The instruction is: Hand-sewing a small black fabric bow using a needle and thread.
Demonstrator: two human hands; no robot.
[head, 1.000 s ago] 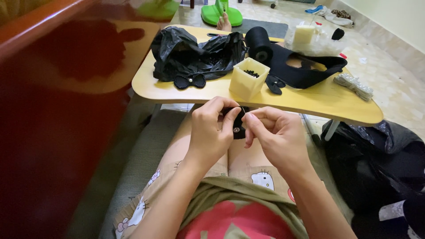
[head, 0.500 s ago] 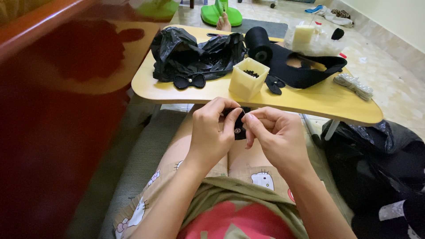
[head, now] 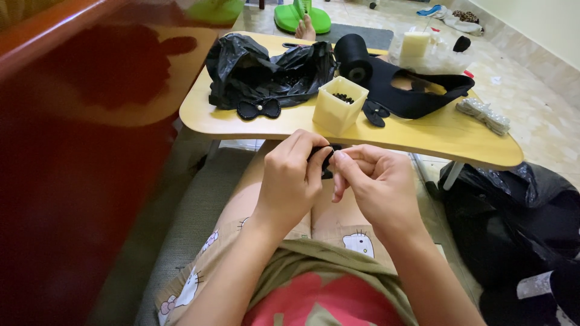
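While the left hand (head: 290, 181) pinches a small black fabric piece (head: 325, 162) w/ closed fingers just below the desk (head: 423, 130) edge, the right hand (head: 377, 187) meets it, fingertips pressed to the same piece; the piece is mostly hidden btwn both hands, over the lap. Looks like mid-assembly, prob. fitting or folding a bit onto the piece; next move calls for a steady two-finger grip & fine alignment. On the desk, left of the yellow cup (head: 339, 108): crumpled black bag (head: 266, 69), finished black bow (head: 258, 108). Right of the cup: black ribbon roll (head: 353, 55), black fabric band (head: 417, 93), another bow (head: 376, 111). The desk edge sits close above the hands, crowding them.
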